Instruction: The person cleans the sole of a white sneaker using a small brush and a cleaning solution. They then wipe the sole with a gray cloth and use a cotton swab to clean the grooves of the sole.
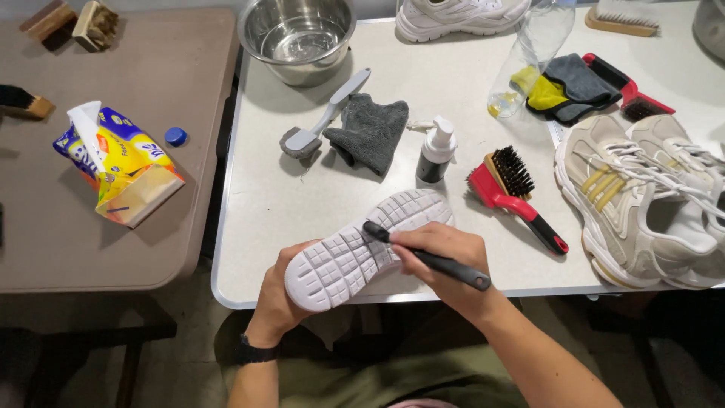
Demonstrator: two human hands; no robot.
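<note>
My left hand (276, 298) grips the heel end of a white shoe (362, 245), turned so its gridded white sole faces up over the table's front edge. My right hand (442, 257) holds a small black brush (427, 257) by its handle, the head resting on the middle of the sole. A black watch sits on my left wrist.
On the white table (257, 204): a steel bowl (297, 35), grey brush (321, 117), grey cloth (370, 132), pump bottle (436, 151), red brush (513, 193), clear bottle (529, 57), beige sneakers (649, 200), another white shoe (457, 15). A tissue pack (117, 162) lies on the brown table (91, 249).
</note>
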